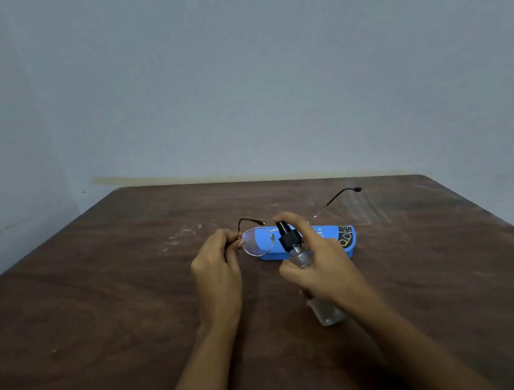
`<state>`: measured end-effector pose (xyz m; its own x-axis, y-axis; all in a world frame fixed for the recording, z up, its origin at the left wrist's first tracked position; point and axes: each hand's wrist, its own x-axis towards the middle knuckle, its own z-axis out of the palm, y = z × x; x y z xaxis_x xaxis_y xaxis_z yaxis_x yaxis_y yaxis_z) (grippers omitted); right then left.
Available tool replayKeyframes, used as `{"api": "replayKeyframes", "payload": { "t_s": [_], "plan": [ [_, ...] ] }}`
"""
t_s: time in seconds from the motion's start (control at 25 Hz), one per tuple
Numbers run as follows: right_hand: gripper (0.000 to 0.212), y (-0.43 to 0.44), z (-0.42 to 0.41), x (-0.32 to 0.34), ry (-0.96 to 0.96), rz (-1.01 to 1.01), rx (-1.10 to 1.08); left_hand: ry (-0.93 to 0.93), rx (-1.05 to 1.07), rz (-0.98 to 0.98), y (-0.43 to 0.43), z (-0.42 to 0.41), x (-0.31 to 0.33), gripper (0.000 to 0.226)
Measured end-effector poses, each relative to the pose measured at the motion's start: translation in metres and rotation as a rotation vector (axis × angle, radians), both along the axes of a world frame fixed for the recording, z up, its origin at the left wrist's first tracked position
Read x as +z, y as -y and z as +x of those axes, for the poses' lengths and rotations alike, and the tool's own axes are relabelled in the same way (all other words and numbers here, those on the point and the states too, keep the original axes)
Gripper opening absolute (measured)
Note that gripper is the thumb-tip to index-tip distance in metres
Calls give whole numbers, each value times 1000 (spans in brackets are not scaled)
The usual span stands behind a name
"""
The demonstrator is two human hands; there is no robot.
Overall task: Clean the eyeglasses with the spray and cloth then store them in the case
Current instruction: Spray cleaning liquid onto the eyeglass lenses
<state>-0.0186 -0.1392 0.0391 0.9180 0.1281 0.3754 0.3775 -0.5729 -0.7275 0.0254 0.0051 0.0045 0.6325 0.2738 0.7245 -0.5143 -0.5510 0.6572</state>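
left grip [216,268]: I see it pinching the glasses [259,242], at the case's [349,238] left end.
right grip [323,261]: grasping the spray bottle [298,253], on the case's near side.
case: lying on the worktop [101,316].

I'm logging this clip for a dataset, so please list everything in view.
eyeglasses: one, thin brown metal frame, held above the table with arms unfolded
spray bottle: one, clear with black nozzle, held in the air, nozzle towards a lens
case: one, blue, lying on the table behind the hands
table: one, dark brown wood, fills the lower view
wall: one, grey-blue, behind the table
left hand: one, grip pinching one end of the eyeglasses frame
right hand: one, grip round the spray bottle, index finger on the nozzle top
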Motion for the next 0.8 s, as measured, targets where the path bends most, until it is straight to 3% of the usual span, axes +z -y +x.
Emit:
{"api": "replayKeyframes", "payload": {
  "t_s": [0.6, 0.8],
  "plan": [
    [51, -3, -3, -3, 23, 59, 4, -7, 15, 31, -1, -3, 0, 19],
    [62, -3, -5, -1, -28, 47, 39, -24, 13, 37, -1, -3, 0, 20]
  ]
}}
